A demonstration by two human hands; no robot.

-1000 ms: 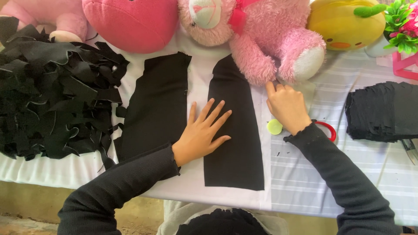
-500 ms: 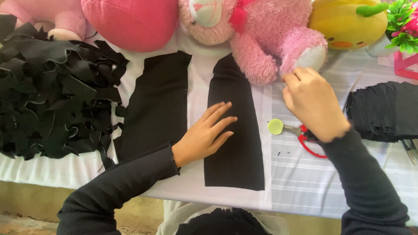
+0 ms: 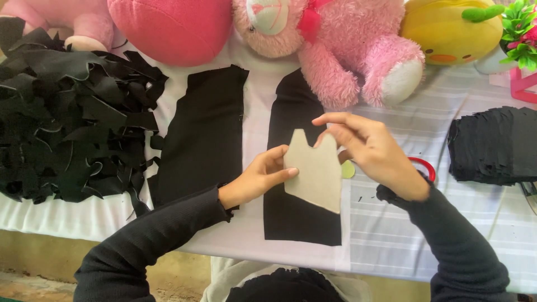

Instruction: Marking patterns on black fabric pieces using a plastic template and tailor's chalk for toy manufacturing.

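A white cloth-covered table (image 3: 391, 235) with faint grey stripes fills most of the frame; below its front edge, at lower left, a strip of bare earthen ground shows. At left lies a big heap of jagged black fabric offcuts (image 3: 67, 117). Along the top edge sit plush toys: a round red cushion (image 3: 168, 28), a fluffy pink teddy bear (image 3: 347, 50) and a yellow plush toy (image 3: 447, 31), with a potted green plant (image 3: 520, 28) in the upper right corner. A neat stack of cut black pieces (image 3: 495, 145) rests at right.

Two flat black fabric panels lie in the centre: a wider left panel (image 3: 204, 134) and a narrower arched right panel (image 3: 296, 218). Over the right one, near frame centre, is a beige card template (image 3: 314, 170) with a notched top. It looks light and fairly stiff, likely to slide on the cloth, and best pinched at its edges. The left hand (image 3: 258, 179) pinches its left edge between thumb and fingers; the right hand (image 3: 369, 151) grips its upper right corner with curled fingertips.

Just beside the right hand peek a small pale green disc (image 3: 348, 169) and a red scissor handle (image 3: 422, 166).
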